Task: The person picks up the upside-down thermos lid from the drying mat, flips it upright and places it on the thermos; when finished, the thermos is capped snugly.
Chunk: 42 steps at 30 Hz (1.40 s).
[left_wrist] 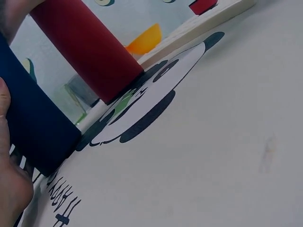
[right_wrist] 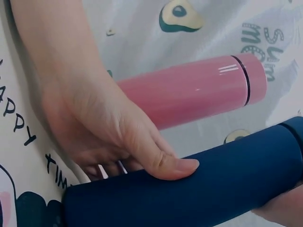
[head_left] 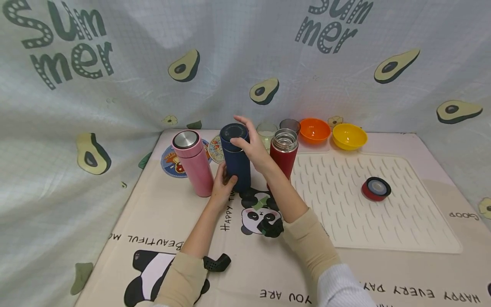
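In the head view we count three flasks toward the far edge of the counter: the pink flask nearest the far left corner, the blue flask to its right, and the red flask, lidless, beside the left edge of one mat. We see two hands, both at the blue flask: the left hand grips its lower body, while the right hand has thumb and forefinger spread about its top; we cannot tell how firmly they touch. Along the far edge we count two glasses, one clear, one dark, and two bowls, one orange, one yellow. One lid sits on the mat.

In the left wrist view we see two flasks, blue and red, standing apart, the left hand against the blue one.

In the right wrist view we see two flasks, pink and blue; the left thumb presses the blue one, and part of the right hand shows near its top.
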Tool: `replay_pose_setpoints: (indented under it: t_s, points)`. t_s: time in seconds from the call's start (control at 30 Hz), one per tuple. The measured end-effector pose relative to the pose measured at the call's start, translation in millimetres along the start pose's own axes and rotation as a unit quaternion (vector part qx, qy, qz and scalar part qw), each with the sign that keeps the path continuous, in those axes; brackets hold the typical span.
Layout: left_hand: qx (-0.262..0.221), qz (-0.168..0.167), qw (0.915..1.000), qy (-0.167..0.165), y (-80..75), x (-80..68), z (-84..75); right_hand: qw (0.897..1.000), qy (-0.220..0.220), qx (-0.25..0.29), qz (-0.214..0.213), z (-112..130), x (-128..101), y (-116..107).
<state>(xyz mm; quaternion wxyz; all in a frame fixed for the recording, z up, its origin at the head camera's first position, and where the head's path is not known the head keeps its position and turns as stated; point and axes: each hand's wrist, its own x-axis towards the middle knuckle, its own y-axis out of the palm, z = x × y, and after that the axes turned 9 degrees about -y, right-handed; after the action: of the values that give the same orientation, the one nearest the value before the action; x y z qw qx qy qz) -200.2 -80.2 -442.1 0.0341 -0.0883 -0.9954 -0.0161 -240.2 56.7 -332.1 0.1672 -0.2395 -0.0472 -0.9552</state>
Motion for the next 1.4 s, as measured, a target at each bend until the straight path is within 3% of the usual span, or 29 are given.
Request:
replay_pose_setpoints:
  t_s: [0.13, 0.33, 0.63, 1.07, 1.23, 1.4]
  points:
    - [-0.002, 0.000, 1.0000, 0.004, -0.6, -1.1, 1.0, 0.999, 0.002, 0.035, 0.003, -1.3, -0.2, -1.1]
    - [0.001, 0.004, 1.0000, 0.005, -1.3, -0.2, 1.4, 1.000, 0.020, -0.015, -0.011, -1.7, 1.8, 0.0]
    - [-0.004, 0.007, 0.9998, 0.021, -0.5, 3.8, 5.8, 0.999, 0.032, -0.004, -0.029, -1.6, 0.9, 0.5]
    - [-0.007, 0.005, 0.9999, 0.013, 0.6, 1.2, 1.2, 1.000, 0.023, 0.016, 0.008, -1.4, -0.8, -4.3]
    - [0.001, 0.005, 0.9999, 0.009, -0.3, 0.6, 1.3, 0.997, 0.003, 0.064, 0.034, -1.8, -3.6, -8.6]
    - [0.006, 0.011, 0.9999, 0.008, -1.3, 0.5, 1.0, 0.999, -0.008, 0.030, 0.029, -2.8, -5.4, -8.4]
